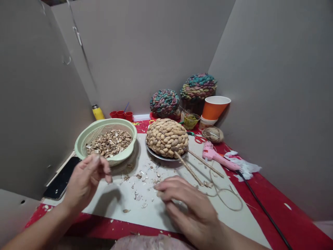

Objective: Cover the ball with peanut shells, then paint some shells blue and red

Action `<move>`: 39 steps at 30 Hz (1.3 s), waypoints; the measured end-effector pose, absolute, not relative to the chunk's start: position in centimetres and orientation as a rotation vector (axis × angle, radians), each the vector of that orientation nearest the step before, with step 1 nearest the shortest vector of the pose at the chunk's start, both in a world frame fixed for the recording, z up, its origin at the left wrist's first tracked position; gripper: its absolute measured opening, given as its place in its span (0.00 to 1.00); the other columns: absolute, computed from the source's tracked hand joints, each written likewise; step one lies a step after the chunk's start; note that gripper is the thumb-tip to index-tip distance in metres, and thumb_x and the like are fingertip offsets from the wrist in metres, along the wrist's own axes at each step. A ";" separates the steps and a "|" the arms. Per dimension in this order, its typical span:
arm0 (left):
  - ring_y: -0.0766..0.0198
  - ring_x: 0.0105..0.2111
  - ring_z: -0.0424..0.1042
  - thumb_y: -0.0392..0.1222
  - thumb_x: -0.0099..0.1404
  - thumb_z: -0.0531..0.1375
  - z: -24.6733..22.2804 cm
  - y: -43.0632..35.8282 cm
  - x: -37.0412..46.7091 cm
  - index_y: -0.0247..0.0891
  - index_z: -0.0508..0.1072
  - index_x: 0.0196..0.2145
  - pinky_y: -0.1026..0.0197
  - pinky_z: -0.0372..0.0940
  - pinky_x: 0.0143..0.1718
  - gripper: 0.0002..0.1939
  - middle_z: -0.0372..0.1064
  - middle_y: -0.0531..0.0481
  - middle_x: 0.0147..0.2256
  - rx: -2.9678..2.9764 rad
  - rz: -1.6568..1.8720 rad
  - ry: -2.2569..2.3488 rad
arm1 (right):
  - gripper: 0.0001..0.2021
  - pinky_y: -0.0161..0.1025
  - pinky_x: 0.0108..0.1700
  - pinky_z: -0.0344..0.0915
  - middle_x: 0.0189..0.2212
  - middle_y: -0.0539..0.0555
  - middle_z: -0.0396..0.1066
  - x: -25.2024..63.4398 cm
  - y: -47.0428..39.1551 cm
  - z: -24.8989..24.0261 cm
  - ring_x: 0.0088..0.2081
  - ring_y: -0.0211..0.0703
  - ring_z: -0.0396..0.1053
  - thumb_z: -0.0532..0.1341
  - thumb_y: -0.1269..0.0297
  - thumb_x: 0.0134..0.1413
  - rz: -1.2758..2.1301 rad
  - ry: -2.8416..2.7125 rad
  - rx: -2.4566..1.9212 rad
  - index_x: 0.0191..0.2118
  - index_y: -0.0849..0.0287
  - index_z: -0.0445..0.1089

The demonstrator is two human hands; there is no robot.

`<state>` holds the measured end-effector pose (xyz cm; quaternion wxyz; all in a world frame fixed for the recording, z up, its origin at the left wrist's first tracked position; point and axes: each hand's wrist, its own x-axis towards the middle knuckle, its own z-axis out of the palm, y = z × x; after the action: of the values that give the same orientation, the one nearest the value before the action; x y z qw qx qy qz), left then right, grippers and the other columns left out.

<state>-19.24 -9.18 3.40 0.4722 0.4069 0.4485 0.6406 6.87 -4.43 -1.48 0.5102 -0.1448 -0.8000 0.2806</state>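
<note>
My left hand (90,177) is raised over the left part of the white board, just in front of the green colander (131,147), its fingers curled but apart with nothing seen between them. Lower right of centre, my right hand (186,205) hovers palm down over the board, fingers bent and holding nothing visible. Broken shells fill part of the colander. Beyond my hands a peanut-covered dome (168,137) rests in a metal dish (156,156), and two twine-wrapped sticks (191,170) extend from it toward the right. Shell bits (139,176) lie scattered between my hands.
A pink glue gun (218,158) with a black cord, red-handled scissors (199,139) and a twine ball (212,134) lie right. Orange cups (214,109) and two coloured domes (164,102) (199,86) stand behind. A phone (61,180) and yellow bottle (97,112) are left.
</note>
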 end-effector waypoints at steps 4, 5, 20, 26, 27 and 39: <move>0.68 0.19 0.67 0.48 0.65 0.64 4.7 -9.3 -20.6 0.37 0.69 0.23 0.66 0.67 0.24 0.18 0.66 0.56 0.21 1.019 1.741 1.112 | 0.12 0.44 0.47 0.73 0.40 0.59 0.77 3.2 -2.1 -3.5 0.43 0.46 0.74 0.56 0.79 0.61 0.542 -2.100 -0.341 0.45 0.59 0.70; 0.68 0.19 0.66 0.48 0.66 0.64 4.8 -9.3 -20.8 0.37 0.67 0.21 0.65 0.67 0.24 0.19 0.64 0.56 0.20 1.015 1.764 1.102 | 0.12 0.45 0.48 0.73 0.42 0.60 0.77 2.3 -1.6 -4.2 0.44 0.47 0.74 0.55 0.78 0.62 0.528 -2.146 -0.378 0.45 0.59 0.71; 0.67 0.24 0.71 0.39 0.56 0.72 7.3 -9.3 -23.8 0.40 0.76 0.30 0.68 0.68 0.23 0.08 0.76 0.52 0.26 1.102 1.845 1.246 | 0.09 0.44 0.43 0.67 0.40 0.61 0.74 -1.0 1.3 -5.6 0.41 0.50 0.70 0.56 0.76 0.62 0.266 -2.659 -0.648 0.41 0.61 0.73; 0.61 0.26 0.77 0.52 0.65 0.65 6.8 -7.9 -22.5 0.36 0.82 0.40 0.62 0.72 0.30 0.16 0.81 0.41 0.36 1.160 1.543 1.117 | 0.11 0.42 0.43 0.69 0.39 0.59 0.76 -0.5 1.9 -5.4 0.39 0.46 0.73 0.52 0.70 0.66 0.641 -2.351 -0.647 0.46 0.61 0.72; 0.59 0.27 0.78 0.54 0.66 0.62 6.5 -7.7 -22.1 0.35 0.81 0.43 0.60 0.73 0.30 0.20 0.81 0.40 0.37 1.152 1.467 1.084 | 0.11 0.42 0.43 0.69 0.38 0.59 0.77 -0.3 1.8 -5.3 0.39 0.46 0.74 0.52 0.69 0.67 0.724 -2.286 -0.661 0.46 0.61 0.71; 0.61 0.33 0.77 0.36 0.64 0.64 -0.5 -6.9 -18.1 0.45 0.71 0.57 0.59 0.71 0.41 0.23 0.78 0.46 0.45 1.818 1.160 1.471 | 0.16 0.39 0.42 0.69 0.37 0.56 0.77 1.4 0.4 -2.8 0.39 0.43 0.74 0.54 0.54 0.68 1.504 -1.843 -0.678 0.42 0.60 0.71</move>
<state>-18.08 -6.92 -0.47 0.2623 0.6721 0.5437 0.4288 1.42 0.45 -2.77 0.3278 -0.2588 -0.7040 0.5744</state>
